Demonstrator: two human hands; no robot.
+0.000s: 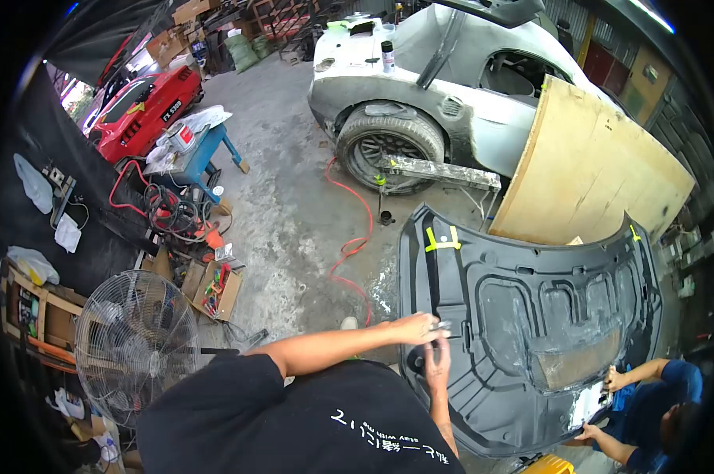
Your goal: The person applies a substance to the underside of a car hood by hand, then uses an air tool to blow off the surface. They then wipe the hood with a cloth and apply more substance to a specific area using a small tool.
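A dark car hood (pixel 483 347) lies with its ribbed underside facing up in front of me. Over its left edge, my left hand (pixel 417 328) is closed, with a small shiny object (pixel 444 325) showing at its fingertips. My right hand (pixel 437 365) is just below, fingers raised and curled up against the same object. The two hands meet or nearly touch. What the object is, I cannot make out. Strips of yellow-green tape (pixel 442 246) stick to the hood's upper left corner.
A co-worker (pixel 661 403) at the lower right has both hands on the hood's edge. Beyond stand a plywood board (pixel 590 170) and a grey-white car body (pixel 483 118). A red hose (pixel 355 251) crosses the floor. A fan (pixel 139 347) stands left, near a blue table (pixel 195 162).
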